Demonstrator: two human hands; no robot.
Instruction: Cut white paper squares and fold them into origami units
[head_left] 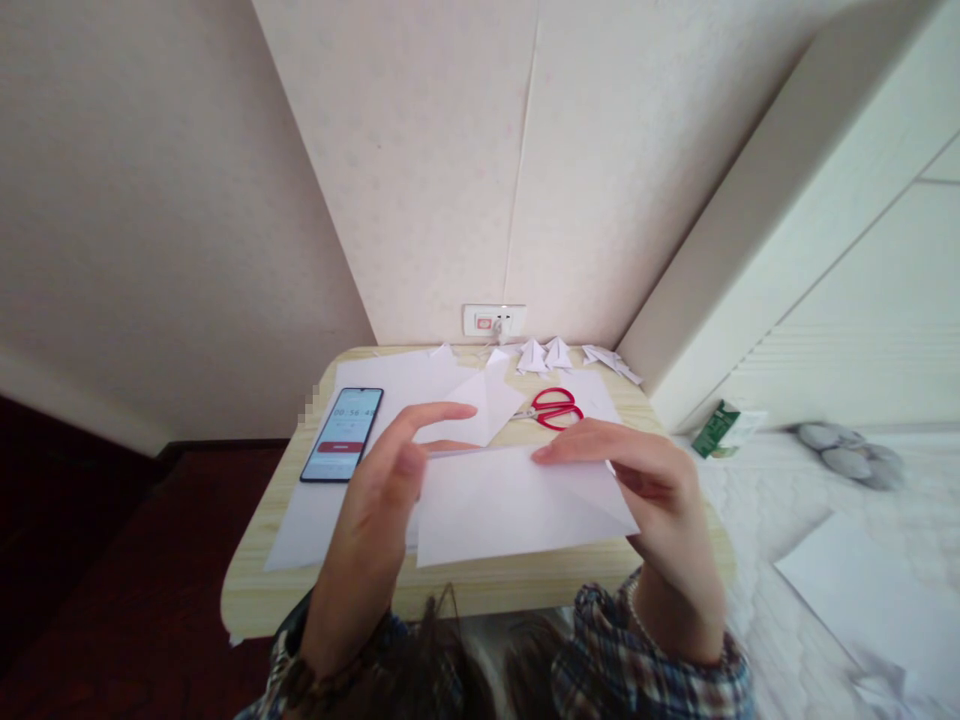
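- Standing against the far wall, the small table (480, 588) has loose sheets (300, 530) lying on it.
- A sheet of paper (510, 505) is held up over the near side, between both hands.
- The left hand (382, 500) pinches its left edge, fingers half bent, one stretched out.
- The right hand (660, 490) holds its right end, fingers flat on top, thumb hidden.
- The phone (343, 433) lies near the left edge; I think a bump could knock it off.
- The scissors (555, 407) lie just past the paper; reaching fingers could get poked.
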